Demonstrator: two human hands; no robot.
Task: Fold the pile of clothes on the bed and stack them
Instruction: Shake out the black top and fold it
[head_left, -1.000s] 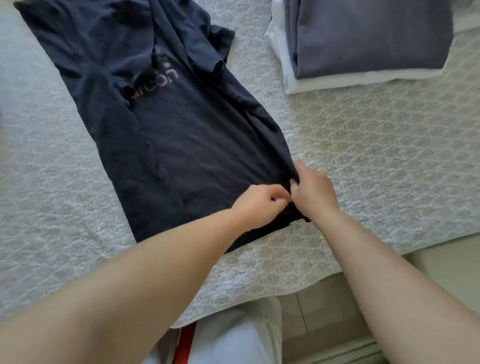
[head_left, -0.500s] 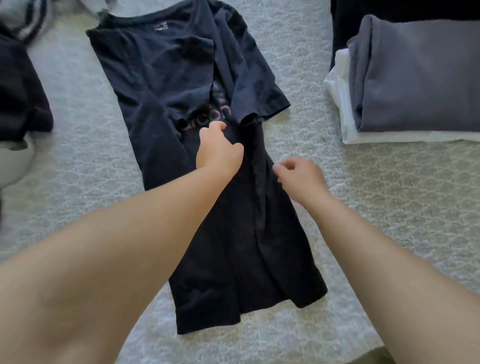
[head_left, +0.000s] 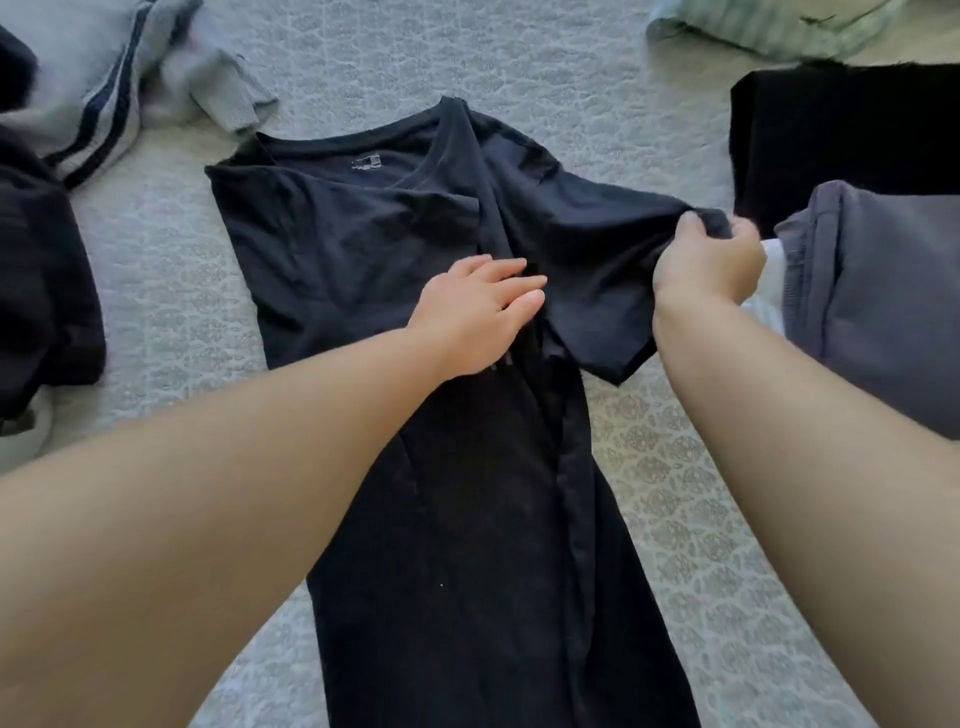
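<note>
The end of the right sleeve (head_left: 597, 244) of a black T-shirt (head_left: 467, 493) is pinched in the right hand (head_left: 706, 265), the thumb and fingers closed together on the hem so that the sleeve is drawn out to the right and lifted slightly off the cover. The left hand (head_left: 478, 317) is laid flat, fingers spread and apart, on the middle of the shirt's chest just left of the pulled sleeve; nothing is gripped by it. The T-shirt is spread on a pale grey patterned bedspread (head_left: 519, 62), its long axis running from near to far, with the neckline (head_left: 363, 150) pointed to the far side and the hem toward the near edge of the view. The left side of the shirt is already turned in over the body, so a lengthwise fold is seen down the middle. To the right, just beside the right hand, a stack of folded clothes (head_left: 883, 291) is seen, a grey garment on top with white beneath it, and a folded black item (head_left: 831, 135) lies beyond. At far left a grey striped garment (head_left: 104, 78) and a dark garment (head_left: 41, 291) lie unfolded.
</note>
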